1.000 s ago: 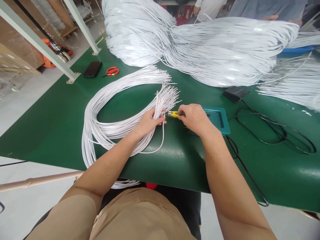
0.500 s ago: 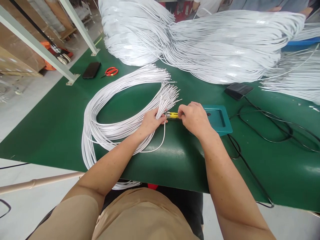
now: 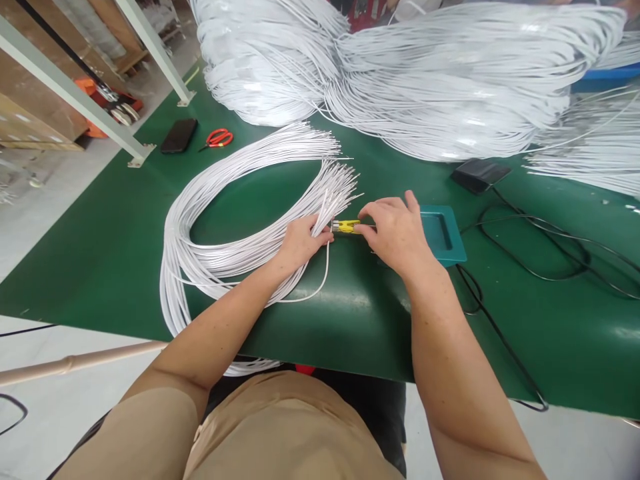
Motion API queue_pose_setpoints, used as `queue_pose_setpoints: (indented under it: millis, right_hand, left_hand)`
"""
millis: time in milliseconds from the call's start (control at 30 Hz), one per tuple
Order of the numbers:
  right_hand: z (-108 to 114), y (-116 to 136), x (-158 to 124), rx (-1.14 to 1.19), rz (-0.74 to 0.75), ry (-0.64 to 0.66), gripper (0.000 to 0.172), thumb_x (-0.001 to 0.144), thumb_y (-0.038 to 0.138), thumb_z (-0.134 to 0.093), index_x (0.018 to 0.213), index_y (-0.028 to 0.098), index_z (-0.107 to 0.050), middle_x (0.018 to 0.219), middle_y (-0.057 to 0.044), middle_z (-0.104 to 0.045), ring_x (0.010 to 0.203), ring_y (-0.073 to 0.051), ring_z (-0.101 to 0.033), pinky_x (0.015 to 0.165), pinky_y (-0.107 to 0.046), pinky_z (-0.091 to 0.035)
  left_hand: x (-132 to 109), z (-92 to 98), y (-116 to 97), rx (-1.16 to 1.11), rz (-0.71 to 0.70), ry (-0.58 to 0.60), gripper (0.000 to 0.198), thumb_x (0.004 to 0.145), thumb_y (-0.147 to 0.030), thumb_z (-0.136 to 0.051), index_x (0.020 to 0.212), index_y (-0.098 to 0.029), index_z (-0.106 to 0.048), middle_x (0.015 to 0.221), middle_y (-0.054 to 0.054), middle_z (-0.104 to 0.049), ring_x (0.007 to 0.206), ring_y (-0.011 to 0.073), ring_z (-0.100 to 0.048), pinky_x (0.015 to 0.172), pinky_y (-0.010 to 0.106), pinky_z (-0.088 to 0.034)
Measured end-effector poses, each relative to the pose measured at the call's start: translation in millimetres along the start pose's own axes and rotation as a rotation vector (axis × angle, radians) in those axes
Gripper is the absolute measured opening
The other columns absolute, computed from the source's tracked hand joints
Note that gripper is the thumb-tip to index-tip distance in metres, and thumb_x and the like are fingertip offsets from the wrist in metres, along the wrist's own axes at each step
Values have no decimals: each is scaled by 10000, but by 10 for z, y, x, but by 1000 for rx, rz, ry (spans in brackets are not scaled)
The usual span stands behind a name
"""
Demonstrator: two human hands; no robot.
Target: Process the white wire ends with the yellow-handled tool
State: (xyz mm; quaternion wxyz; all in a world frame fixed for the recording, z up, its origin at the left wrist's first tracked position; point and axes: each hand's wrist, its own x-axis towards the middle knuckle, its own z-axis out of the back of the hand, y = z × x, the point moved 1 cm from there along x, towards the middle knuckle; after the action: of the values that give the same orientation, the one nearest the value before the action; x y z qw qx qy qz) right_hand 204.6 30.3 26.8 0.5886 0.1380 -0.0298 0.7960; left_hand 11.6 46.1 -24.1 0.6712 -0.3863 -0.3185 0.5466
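My left hand [image 3: 301,241] is closed around the end part of a bundle of thin white cables [image 3: 175,220], which loops to the left on the green table. One loose cable [image 3: 325,273] hangs in a curve below that hand. Just right of the left fingers is a small yellow clip-like piece [image 3: 346,227] with a silvery end toward the cables. My right hand [image 3: 397,230] has thumb and index finger at the right end of this yellow piece, pinching it, while its other fingers are raised. Where the silvery end meets the cables is partly hidden by the left fingers.
A teal tray-like box [image 3: 461,250] lies beyond my right hand, with black cords [image 3: 480,307] on the right. Large piles of white cable [image 3: 450,87] fill the back. Red-handled scissors [image 3: 219,138] and a black flat object [image 3: 179,136] lie at back left, near a metal post [image 3: 135,150].
My right hand has shifted slightly right, its fingers loosening and lifting, and more of the yellow piece shows. My left hand stays on the cables. The view has shifted a little.
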Motion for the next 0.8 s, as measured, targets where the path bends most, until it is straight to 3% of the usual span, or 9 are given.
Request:
queue_pose_setpoints:
  millis: [100, 200, 400, 567, 800]
  right_hand:
    - [-28, -74, -59, -56, -109, -110, 208, 925, 253, -508, 1007, 162, -676, 1051, -125, -703, 1134, -307, -535, 1125, -642, -196]
    - [-72, -102, -76, -103, -168, -125, 271, 951, 237, -468, 1104, 118, -658, 1144, -159, -682, 1148, -319, -540, 1122, -655, -207]
    - [-81, 49, -54, -115, -42, -127, 282, 934, 253, -516, 1138, 137, -672, 1305, -162, -620, 1271, -343, -473, 1127, -675, -203]
    - [-117, 112, -21, -118, 37, 32, 201, 875, 176, -561, 973, 165, -736, 1082, -112, -714, 1214, -330, -501, 1128, -683, -201]
    - [-144, 84, 64, -129, 27, 49, 168, 846, 156, -586, 833, 182, -751, 881, -80, -736, 1069, -290, -565, 1154, -630, -202]
  left_hand:
    - [-14, 17, -37, 54, 2, -23, 298, 746, -275, -673, 1024, -180, -725, 847, 7, -745, 842, 199, -676, 904, 359, -491]
    - [-27, 26, -74, 101, 18, -50, 291, 734, -270, -683, 1011, -194, -734, 857, 0, -747, 865, 205, -672, 902, 356, -478]
    - [-28, 26, -83, 108, 9, -63, 290, 735, -271, -692, 1013, -199, -735, 856, -7, -746, 854, 195, -668, 885, 335, -473]
    - [-20, 26, -57, 104, -11, -64, 293, 730, -257, -691, 1013, -197, -737, 846, -9, -740, 837, 190, -661, 862, 328, -471]
    - [-24, 10, -52, 151, -32, -82, 224, 741, -277, -694, 939, -181, -737, 866, 12, -740, 829, 204, -654, 840, 346, -466]
